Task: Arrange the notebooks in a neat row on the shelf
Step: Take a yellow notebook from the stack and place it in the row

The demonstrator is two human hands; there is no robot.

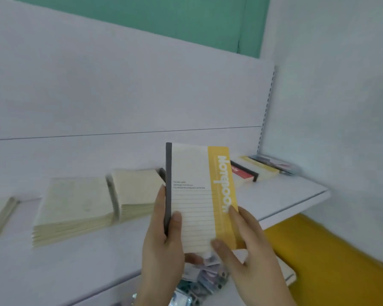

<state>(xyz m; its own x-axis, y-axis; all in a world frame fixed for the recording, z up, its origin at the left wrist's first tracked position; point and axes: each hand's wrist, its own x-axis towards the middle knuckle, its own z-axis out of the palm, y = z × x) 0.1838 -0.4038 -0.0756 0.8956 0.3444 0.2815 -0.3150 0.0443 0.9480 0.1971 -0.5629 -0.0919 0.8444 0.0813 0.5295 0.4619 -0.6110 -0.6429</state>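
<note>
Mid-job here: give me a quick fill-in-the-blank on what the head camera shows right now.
1. Both hands hold one notebook with a grey spine and a ____ band along its right edge.
2. The left hand grips it at the ____ side.
3. The printed word on that band reads "____".
4. The cream stacks lie on the shelf to the ____ of the held notebook.

Missing words: yellow; spine; Notebook; left

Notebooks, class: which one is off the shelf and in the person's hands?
The notebook with the yellow band, held upright by the left hand and right hand. The cream stacks lie flat on the shelf.
</note>
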